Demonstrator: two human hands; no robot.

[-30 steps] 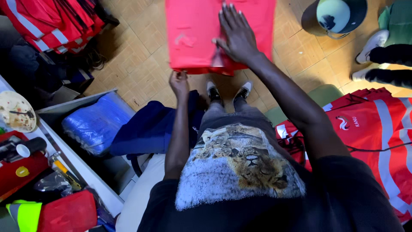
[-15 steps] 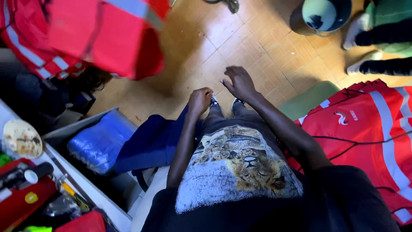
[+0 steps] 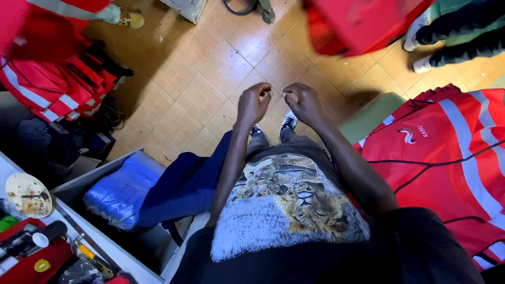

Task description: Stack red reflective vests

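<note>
My left hand (image 3: 253, 103) and my right hand (image 3: 303, 102) are raised side by side in front of my body, above the tiled floor (image 3: 210, 68). Both have their fingers curled closed, with the fingertips almost touching each other. A tiny pale speck shows at my right fingertips; it is too small to identify. No garment is in either hand. A blurred red garment (image 3: 363, 23) hangs at the top right, apart from my hands. My shoes (image 3: 288, 121) show below my hands.
Red vests with grey reflective stripes (image 3: 447, 152) lie at the right, and another pile (image 3: 58, 89) at the left. A blue plastic bundle (image 3: 121, 192) sits in a box beside a navy cloth (image 3: 184, 181). Another person's legs and shoes (image 3: 423, 37) stand top right.
A second ago my right hand lay flat on a folded red garment. The garment has left my hands, and both hands have drawn together with closed fingers.
</note>
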